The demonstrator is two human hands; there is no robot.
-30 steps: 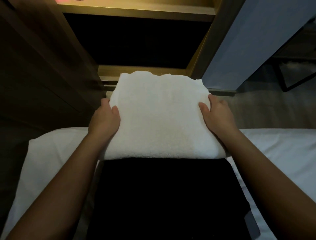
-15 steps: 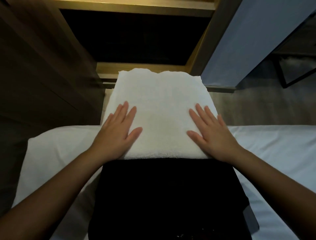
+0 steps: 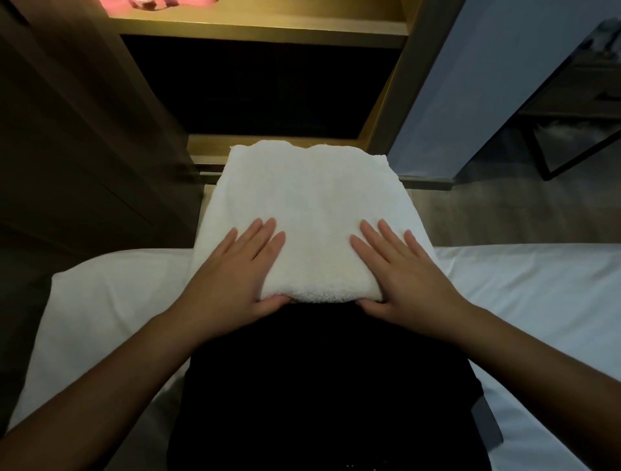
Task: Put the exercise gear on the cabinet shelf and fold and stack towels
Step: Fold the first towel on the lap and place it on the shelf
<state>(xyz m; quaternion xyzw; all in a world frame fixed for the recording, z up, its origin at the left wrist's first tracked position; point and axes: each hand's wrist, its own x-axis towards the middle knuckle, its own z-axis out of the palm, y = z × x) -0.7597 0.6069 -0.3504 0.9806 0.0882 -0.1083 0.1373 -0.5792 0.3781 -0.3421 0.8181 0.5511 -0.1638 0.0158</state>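
Towel-fold step: left hand (image 3: 232,279) & right hand (image 3: 403,279), fingers spread flat, holding nothing, pressed folded white towel (image 3: 309,205) on bed (image 3: 524,289). Next prob. needs stacking.

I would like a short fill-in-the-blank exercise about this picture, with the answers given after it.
1. Both hands, the left hand and the right hand, lie flat on a folded ____ towel.
2. The near edge of the towel rests on something ____ in colour.
3. On each side of that dark item lies a white ____.
4. Something ____ lies on the lit cabinet shelf above.

Answers: white; black; sheet; pink
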